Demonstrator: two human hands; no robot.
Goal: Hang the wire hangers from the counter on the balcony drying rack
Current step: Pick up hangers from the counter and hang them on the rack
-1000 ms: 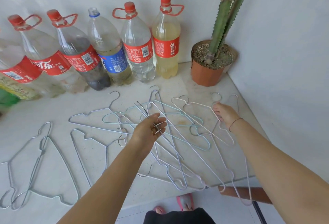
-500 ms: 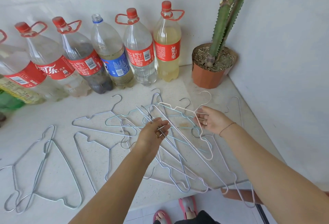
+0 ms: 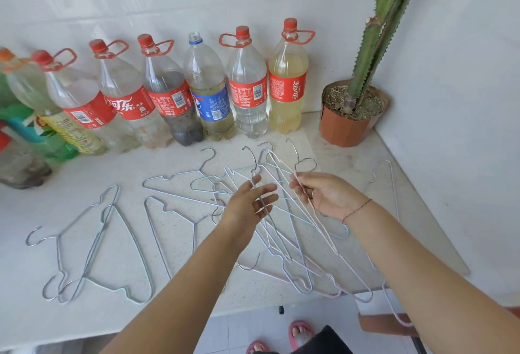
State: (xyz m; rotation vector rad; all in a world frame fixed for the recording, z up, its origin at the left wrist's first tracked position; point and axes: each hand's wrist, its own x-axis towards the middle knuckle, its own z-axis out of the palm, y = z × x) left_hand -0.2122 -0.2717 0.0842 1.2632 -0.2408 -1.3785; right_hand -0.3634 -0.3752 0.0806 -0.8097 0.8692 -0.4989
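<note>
Right grip [image 3: 329,196] pinches a pale hanger [image 3: 327,234] at the pile's two o'clock. Left grip [image 3: 250,204], fingers straight, spreads over the wire hangers [image 3: 284,258] tangled on the table [image 3: 98,173]. They look light, springy and snag-prone, so they're best lifted by the hooks.

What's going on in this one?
A person at a white counter is gathering wire hangers. The right hand pinches a pale pink hanger near its hook, holding it over the tangled pile. The left hand has its fingers straight and spread among that pile's wires. Other hangers lie flat further left. No drying rack is in view, so nothing is hung yet.
</note>
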